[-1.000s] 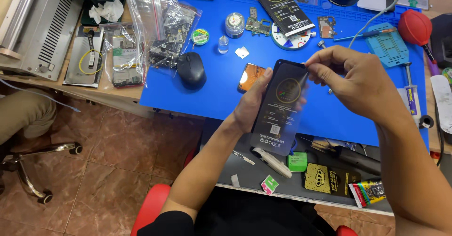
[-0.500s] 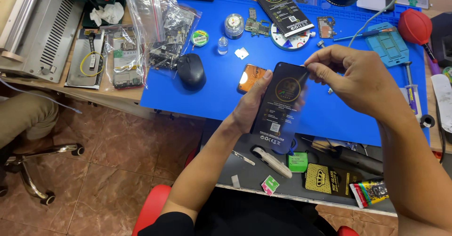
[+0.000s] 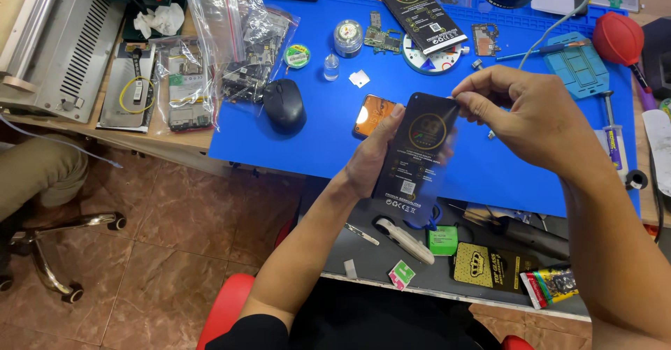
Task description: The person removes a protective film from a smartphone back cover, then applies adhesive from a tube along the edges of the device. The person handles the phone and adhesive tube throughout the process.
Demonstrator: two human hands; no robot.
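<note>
Black phone [image 3: 412,156] stayed gripped upright in my left hand [image 3: 369,160] above the blue bench mat [image 3: 314,123] | right hand [image 3: 525,118] kept pinching the film corner at its top edge | barely shifted, so peel looked unfinished

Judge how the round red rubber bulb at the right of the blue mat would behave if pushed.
The red bulb looks round, so it would probably roll, though its thin nozzle should curb that. It seems soft and hollow, likely light and squashy. Neither hand is near it.
</note>
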